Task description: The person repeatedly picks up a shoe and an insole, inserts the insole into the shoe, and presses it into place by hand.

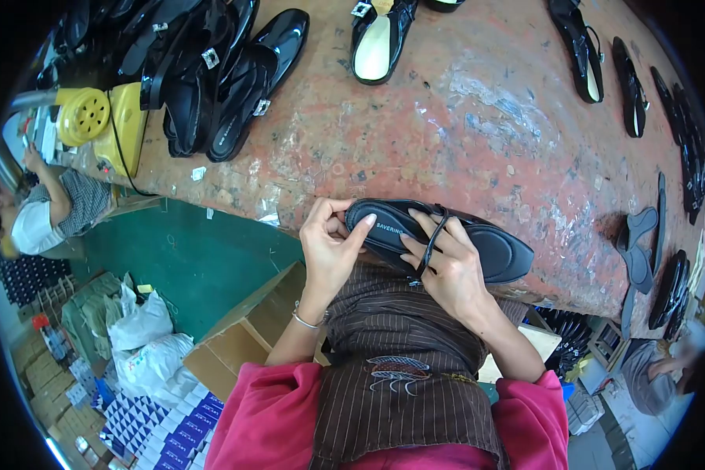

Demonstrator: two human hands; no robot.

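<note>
At the near edge of the worn table (415, 133), we hold a black shoe (497, 251): our left hand (329, 243) pinches its heel end, thumb on the lettered insole, and our right hand (452, 266) grips its middle, fingers around the strap (431, 249)

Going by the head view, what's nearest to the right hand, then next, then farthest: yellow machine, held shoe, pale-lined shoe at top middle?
1. Held shoe: touching the right hand.
2. Pale-lined shoe: ahead, top middle.
3. Yellow machine: far off, upper left.
</note>
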